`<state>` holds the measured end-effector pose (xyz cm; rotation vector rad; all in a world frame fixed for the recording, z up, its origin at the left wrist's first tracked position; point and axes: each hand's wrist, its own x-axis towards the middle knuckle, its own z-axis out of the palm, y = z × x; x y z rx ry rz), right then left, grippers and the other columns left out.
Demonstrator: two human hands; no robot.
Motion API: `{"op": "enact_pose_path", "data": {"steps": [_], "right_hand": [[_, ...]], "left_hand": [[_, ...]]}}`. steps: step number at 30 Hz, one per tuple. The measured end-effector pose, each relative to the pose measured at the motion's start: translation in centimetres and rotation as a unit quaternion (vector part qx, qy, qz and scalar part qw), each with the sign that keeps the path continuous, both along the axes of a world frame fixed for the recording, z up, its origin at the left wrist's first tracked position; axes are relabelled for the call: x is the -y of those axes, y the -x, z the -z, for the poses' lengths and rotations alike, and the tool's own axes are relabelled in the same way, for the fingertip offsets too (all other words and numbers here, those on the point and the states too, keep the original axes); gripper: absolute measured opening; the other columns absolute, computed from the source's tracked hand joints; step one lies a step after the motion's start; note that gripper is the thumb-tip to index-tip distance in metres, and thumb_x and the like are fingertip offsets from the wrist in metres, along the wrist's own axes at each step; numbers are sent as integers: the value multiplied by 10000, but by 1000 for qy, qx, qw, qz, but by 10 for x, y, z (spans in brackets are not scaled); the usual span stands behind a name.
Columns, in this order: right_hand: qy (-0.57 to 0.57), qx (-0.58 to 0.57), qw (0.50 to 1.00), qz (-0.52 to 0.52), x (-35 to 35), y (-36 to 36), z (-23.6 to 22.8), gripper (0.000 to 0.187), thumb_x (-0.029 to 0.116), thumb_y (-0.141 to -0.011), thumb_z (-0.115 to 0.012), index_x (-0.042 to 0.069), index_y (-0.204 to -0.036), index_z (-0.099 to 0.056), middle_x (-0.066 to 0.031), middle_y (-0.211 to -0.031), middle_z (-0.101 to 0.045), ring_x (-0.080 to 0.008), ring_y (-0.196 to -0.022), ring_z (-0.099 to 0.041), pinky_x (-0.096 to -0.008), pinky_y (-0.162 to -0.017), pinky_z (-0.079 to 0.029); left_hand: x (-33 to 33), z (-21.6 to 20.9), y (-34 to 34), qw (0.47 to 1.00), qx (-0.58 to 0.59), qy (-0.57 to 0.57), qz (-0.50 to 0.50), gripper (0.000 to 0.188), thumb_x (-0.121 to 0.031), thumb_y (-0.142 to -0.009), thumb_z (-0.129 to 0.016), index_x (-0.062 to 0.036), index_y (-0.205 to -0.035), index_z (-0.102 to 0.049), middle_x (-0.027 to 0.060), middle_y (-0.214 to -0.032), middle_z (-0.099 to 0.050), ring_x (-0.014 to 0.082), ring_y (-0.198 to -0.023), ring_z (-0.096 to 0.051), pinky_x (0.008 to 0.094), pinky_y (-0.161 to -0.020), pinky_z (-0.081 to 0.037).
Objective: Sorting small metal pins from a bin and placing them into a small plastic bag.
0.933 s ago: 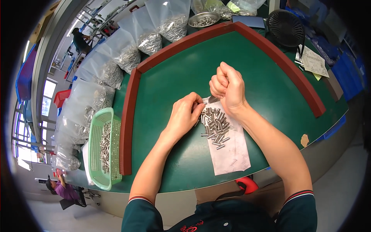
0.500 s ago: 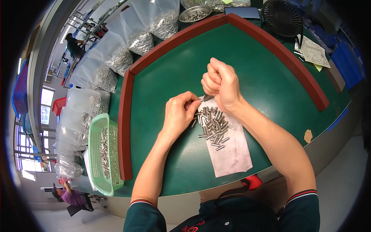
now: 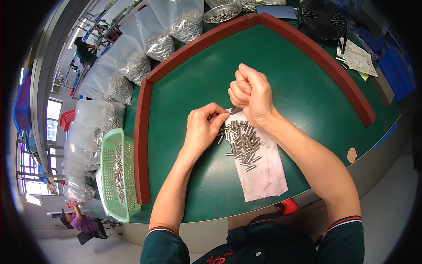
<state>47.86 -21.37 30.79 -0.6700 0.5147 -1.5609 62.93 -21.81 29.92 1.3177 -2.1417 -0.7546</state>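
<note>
On the pale cloth [image 3: 263,185] before me, many metal pins [image 3: 244,141] are lying in a loose pile, a few of them spilling onto the green table [image 3: 189,88]. At its far end, my left hand [image 3: 204,125] is pinching one small pin [image 3: 228,111], and my right hand [image 3: 252,94] is gripping a mostly hidden grey tool [image 3: 236,110] beside it. Farther away, behind red bars [image 3: 143,145], clear bags [image 3: 187,26] are holding similar pieces.

Bright overall; the windows [image 3: 53,110] glare white, the tabletop [image 3: 303,110] shines softly; edges bend, perhaps blurred.
</note>
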Motion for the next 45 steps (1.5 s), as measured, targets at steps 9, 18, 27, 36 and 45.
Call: {"op": "enact_pose_path", "data": {"steps": [9, 18, 27, 36, 45], "right_hand": [[42, -54, 997, 27, -1, -15, -2, 419, 205, -889, -387, 105, -502, -264, 45, -440, -243, -51, -388, -196, -244, -374, -155], [44, -95, 993, 46, -1, -20, -5, 419, 211, -900, -377, 112, -514, -249, 42, -441, -231, -58, -390, -201, -245, -383, -153], [51, -63, 997, -4, 3, -5, 4, 422, 212, -903, -401, 113, -524, -244, 53, -469, -225, -50, -394, -207, -240, -377, -148], [24, -52, 998, -12, 0, -5, 2, 431, 243, -910, -350, 126, -510, -242, 23, -404, -226, -71, -363, -162, -245, -351, -130], [21, -62, 998, -8, 2, -5, 1, 424, 245, -912, -341, 129, -515, -245, 18, -393, -224, -79, -367, -157, -252, -354, -137]], "left_hand": [[3, 7, -2, 999, -33, -39, -3, 80, -36, -720, -643, 37, -733, -614, 61, -511, -509, 94, -470, -440, 266, -458, -365], [-5, 1, 2, 999, -35, -16, -14, 86, -50, -732, -634, 25, -748, -595, 85, -551, -533, 122, -485, -466, 286, -480, -388], [-6, -12, -36, 728, -583, -361, -12, 131, -182, -901, -494, -55, -872, -507, -2, -729, -413, 67, -573, -320, 187, -486, -298], [-21, -3, -50, 597, -679, -426, 26, 138, -172, -918, -464, -38, -912, -493, 10, -730, -389, 78, -586, -332, 171, -468, -311], [-26, -15, -43, 710, -584, -391, -46, 276, -263, -888, -440, -48, -734, -517, 47, -609, -451, 140, -536, -406, 226, -471, -338]]}}
